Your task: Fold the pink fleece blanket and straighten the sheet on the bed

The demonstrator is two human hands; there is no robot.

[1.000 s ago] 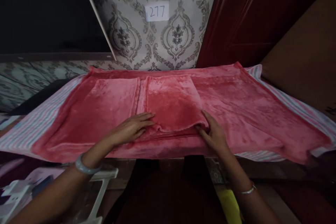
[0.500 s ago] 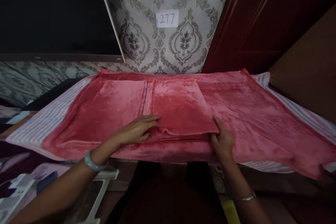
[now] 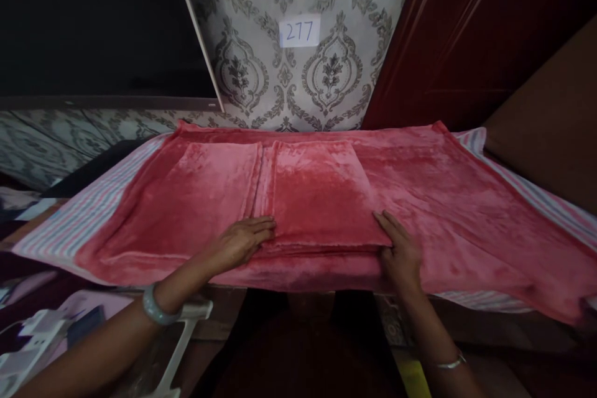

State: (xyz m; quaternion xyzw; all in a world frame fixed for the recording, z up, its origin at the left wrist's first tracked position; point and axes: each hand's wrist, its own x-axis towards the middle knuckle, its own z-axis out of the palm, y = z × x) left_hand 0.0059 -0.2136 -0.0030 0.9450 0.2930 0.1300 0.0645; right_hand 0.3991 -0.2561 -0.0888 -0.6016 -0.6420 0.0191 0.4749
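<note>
A red plush blanket point(image 3: 448, 199) is spread over a striped cloth. On it lies a flat folded panel point(image 3: 326, 199) of the same plush, with layered edges along its front. My left hand point(image 3: 242, 241) rests at the panel's front left corner, its fingers stretched out and touching the edge. At the front right corner, my right hand point(image 3: 402, 255) grips the panel, index finger on top and thumb low at the front edge. Beside it on the left is another folded plush section point(image 3: 205, 199), a narrow gap between the two.
Striped cloth point(image 3: 100, 199) shows at both ends under the plush. Behind stands a patterned wall with a paper label point(image 3: 300, 30) reading 277. A dark screen point(image 3: 102, 25) is at the left, a dark red door point(image 3: 433, 43) at the right. A white power strip point(image 3: 35, 342) lies lower left.
The panel's front edge, wavy before, now lies straighter and slightly nearer me. My left hand has shifted slightly left and down; my right hand has moved a little right and down.
</note>
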